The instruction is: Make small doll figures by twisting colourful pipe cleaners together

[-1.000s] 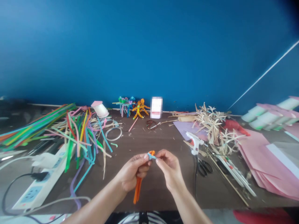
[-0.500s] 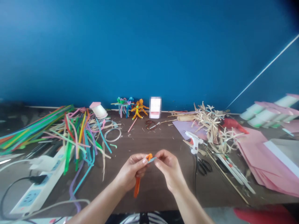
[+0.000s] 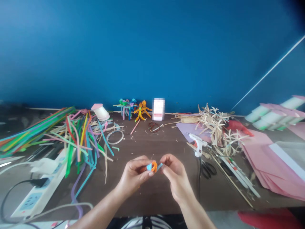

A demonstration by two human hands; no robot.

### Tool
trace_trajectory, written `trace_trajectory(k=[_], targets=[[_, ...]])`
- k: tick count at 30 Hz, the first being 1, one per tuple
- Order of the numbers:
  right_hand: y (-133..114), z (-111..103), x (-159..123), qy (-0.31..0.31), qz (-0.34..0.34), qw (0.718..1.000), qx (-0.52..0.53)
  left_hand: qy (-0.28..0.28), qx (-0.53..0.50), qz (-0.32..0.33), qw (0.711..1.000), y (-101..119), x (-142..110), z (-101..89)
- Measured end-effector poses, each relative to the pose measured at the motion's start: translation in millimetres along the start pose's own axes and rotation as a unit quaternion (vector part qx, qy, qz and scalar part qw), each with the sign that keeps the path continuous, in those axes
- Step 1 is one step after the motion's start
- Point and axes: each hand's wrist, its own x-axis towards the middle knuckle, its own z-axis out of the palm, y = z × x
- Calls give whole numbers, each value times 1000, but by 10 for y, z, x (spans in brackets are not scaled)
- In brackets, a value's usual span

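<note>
Over the front middle of the table, my left hand (image 3: pixel 136 172) is closed on an orange pipe cleaner (image 3: pixel 154 166) bent into a ring. A short light blue pipe cleaner (image 3: pixel 159 167) runs through or around that ring; I cannot tell which. Its free end sits between the thumb and fingers of my right hand (image 3: pixel 175 173), which is closed in a pinch. Most of the orange length is hidden behind my left fingers. Several pipe cleaner figures (image 3: pixel 140 111) in orange, yellow, blue and green stand at the back by the wall.
Left lie many loose pipe cleaners (image 3: pixel 78 136), a power strip (image 3: pixel 35 194) with cables, a tape ring (image 3: pixel 115 137) and a paper cup (image 3: pixel 101 112). Right are a glue gun (image 3: pixel 198 144), scissors (image 3: pixel 208 168), dried husk strips (image 3: pixel 212 122) and pink paper sheets (image 3: pixel 269 165).
The orange piece has been turned in my left hand, so its ring faces up and its hanging tail is out of sight. My right hand has shifted slightly right with the blue end.
</note>
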Motion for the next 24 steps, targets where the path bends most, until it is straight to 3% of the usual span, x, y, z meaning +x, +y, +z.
trace_trajectory(k=[7, 13, 16, 24], targets=[[93, 10, -53, 19, -18, 1000, -8, 21, 3, 31, 999, -63, -26, 21], [86, 106, -43, 16, 11, 995, 97, 40, 20, 90, 995, -92, -51, 29], [84, 137, -51, 19, 15, 994, 102, 33, 20, 120, 992, -100, -54, 27], [67, 92, -77, 15, -67, 993, -95, 25, 9, 104, 994, -81, -69, 31]])
